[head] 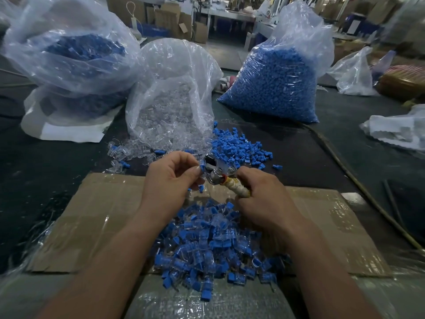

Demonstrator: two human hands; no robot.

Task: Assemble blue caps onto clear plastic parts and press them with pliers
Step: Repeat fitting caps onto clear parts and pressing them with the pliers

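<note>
My left hand (172, 178) pinches a small blue cap on a clear part (202, 168) between thumb and fingers, held at the open jaws of the pliers (215, 171). My right hand (264, 194) grips the pliers by their pale taped handle (240, 188). Loose blue caps (239, 149) lie in a heap just beyond my hands. Loose clear plastic parts (128, 150) spill from a clear bag (170, 100). A pile of assembled blue-and-clear pieces (211, 245) lies below my hands on the cardboard.
Flattened taped cardboard (96, 215) covers the dark table. A full bag of blue caps (276, 81) stands at back right, and another bag with blue pieces (69, 54) at back left. A hose or cable (358, 187) runs along the right. More plastic bags (395, 130) lie at far right.
</note>
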